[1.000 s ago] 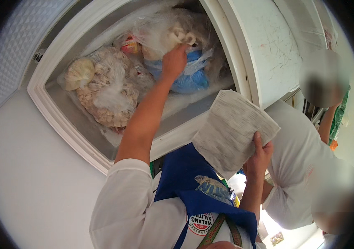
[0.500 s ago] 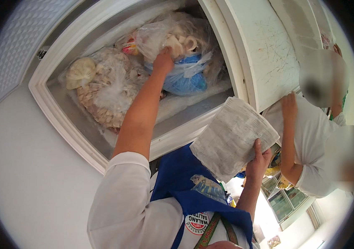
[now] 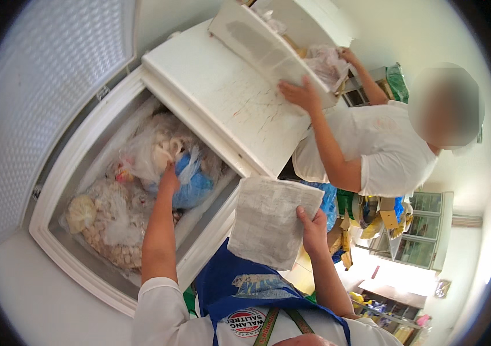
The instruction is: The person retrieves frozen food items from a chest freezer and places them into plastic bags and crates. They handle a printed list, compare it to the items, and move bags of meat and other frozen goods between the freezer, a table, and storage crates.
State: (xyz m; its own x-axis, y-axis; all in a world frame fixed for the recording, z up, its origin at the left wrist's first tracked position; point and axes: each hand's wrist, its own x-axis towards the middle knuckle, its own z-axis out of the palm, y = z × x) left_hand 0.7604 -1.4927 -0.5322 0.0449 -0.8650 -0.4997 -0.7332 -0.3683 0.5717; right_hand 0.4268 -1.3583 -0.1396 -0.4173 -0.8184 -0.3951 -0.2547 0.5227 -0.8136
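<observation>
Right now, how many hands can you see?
4: left hand at clear plastic bag, right hand holding grey rectangular paper, co-worker's near hand at flat white panel, far hand by pale plastic bag.

Open-topped freezer (image 3: pixel 206 237), plastic bags (image 3: pixel 116 228) inside

Bags (image 3: pixel 113 222) lie inside the freezer (image 3: pixel 199 249), left of the paper (image 3: pixel 274 222).
</observation>
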